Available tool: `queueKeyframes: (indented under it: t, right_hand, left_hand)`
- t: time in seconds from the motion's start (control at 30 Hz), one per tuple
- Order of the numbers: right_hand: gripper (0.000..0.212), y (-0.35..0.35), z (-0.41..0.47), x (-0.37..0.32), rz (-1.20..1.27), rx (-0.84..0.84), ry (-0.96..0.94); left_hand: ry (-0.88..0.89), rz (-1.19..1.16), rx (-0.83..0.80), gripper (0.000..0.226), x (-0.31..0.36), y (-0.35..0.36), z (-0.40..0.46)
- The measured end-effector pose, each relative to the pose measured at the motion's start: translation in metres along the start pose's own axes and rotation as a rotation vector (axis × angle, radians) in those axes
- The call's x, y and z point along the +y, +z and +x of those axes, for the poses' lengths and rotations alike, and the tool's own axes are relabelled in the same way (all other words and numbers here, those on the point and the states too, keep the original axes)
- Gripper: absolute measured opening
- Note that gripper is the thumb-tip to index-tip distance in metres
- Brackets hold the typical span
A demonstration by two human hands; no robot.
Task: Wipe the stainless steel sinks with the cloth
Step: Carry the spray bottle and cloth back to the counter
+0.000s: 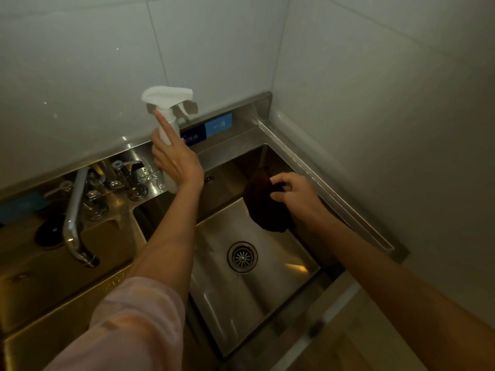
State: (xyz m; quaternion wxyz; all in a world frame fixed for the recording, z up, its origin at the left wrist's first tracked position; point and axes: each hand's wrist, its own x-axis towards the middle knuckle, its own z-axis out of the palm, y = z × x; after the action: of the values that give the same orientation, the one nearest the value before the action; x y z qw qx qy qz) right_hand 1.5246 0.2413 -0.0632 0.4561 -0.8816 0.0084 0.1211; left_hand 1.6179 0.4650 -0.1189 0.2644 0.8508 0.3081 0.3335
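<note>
Over the right basin, our right hand (293,191) pinches the dark cloth (263,207) against the sink (267,298) back wall; left hand (175,159) grips a white spray bottle (167,121), index finger straight. Risks: bottle probably wet, could slip onto the faucet (75,210); loose cloth may bunch and skip corners
</note>
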Motion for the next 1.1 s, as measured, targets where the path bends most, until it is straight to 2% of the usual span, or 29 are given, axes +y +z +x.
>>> queueKeyframes:
  t: [0.2,0.37,0.5,0.8,1.1]
  right_hand:
    - [0.029,-0.009,-0.01,-0.001,0.046,-0.008,-0.013]
    - [0.028,-0.023,-0.026,0.0,0.055,-0.004,-0.041]
    - [0.025,-0.035,-0.038,0.001,0.118,0.019,-0.049]
    - [0.028,-0.037,-0.066,0.013,0.309,0.075,-0.052]
    - [0.031,-0.044,-0.118,0.041,0.363,-0.118,-0.114]
  left_hand:
    - [0.176,-0.109,-0.137,0.079,0.039,-0.033,-0.026]
    - [0.359,-0.179,-0.181,0.08,0.067,-0.078,-0.05]
    - [0.432,-0.249,-0.192,0.083,0.079,-0.11,-0.074]
    - [0.411,-0.251,-0.162,0.085,0.061,-0.16,-0.136]
    - [0.284,-0.045,-0.037,0.09,0.018,-0.233,-0.211]
